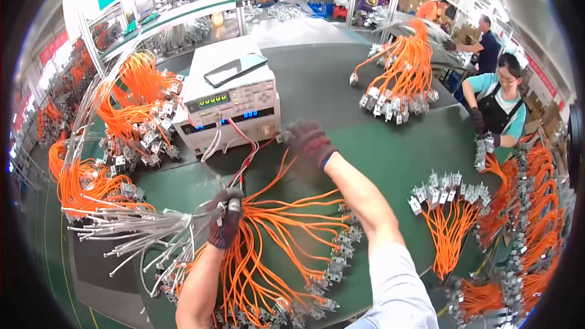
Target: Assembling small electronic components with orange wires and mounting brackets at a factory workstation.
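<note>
One left hand (225, 216), one right hand (311, 145), three separate orange cable bundles (256, 256)

One bundle is at the left hand, two lie to the right; the cable heaps (137, 85) at left and far right merge past counting. One bench tester (263, 109) carries one lit green display (213, 100) and one flat dark-rimmed device (236, 69). Four people (506, 109) show at the right; those farther off are too small to count.

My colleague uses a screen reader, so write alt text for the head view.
A person's gloved left grip holds a fanned bundle of orange cables over a green table; the blurred, gloved right grip is near a boxy meter. More cable bundles lie around, with a co-worker at right.
</note>
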{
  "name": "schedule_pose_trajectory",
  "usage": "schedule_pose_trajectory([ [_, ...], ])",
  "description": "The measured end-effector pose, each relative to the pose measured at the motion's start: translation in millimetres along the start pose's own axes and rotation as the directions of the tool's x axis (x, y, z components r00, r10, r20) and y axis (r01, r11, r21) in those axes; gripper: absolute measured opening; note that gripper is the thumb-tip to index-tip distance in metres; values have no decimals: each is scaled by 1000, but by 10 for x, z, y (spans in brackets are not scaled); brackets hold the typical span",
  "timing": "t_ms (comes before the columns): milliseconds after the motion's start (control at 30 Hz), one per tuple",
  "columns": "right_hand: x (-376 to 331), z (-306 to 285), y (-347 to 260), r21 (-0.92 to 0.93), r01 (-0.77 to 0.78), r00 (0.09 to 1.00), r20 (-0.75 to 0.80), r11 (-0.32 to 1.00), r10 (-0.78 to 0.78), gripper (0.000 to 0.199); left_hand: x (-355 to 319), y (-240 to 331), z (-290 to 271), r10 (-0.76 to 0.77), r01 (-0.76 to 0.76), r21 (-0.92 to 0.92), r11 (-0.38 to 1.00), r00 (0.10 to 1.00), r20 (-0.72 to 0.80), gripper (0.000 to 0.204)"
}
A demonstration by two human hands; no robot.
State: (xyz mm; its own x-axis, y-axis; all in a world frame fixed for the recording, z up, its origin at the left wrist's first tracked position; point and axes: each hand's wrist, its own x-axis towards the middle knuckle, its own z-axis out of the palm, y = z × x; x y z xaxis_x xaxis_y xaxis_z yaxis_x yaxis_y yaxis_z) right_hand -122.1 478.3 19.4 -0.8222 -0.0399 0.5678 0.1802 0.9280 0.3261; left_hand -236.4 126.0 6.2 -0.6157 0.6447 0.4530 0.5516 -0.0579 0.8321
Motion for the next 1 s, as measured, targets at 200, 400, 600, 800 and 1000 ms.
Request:
schedule_pose_trajectory([
  [200,-69,38,222,84,-21,984,177,996,6,28,109,4,99,-34,39,-168,985,999,29,19],
  [400,-414,-867,237,157,-179,962,235,971,139,28,137,-127,27,-143,155,-340,928,988,59,21],
  [600,-971,-734,96,425,-549,821,433,719,372,38,141,-37,51,-80,114,-406,907,992,100,24],
  [800,-914,-844,41,339,-627,743,530,701,408,32,-63,538,-174,-122,134,226,965,990,-69,26],
  [1000,-964,-804,-10,282,-464,830,470,839,301,40,-324,1473,132,-26,-215,599,771,930,367,44],
])
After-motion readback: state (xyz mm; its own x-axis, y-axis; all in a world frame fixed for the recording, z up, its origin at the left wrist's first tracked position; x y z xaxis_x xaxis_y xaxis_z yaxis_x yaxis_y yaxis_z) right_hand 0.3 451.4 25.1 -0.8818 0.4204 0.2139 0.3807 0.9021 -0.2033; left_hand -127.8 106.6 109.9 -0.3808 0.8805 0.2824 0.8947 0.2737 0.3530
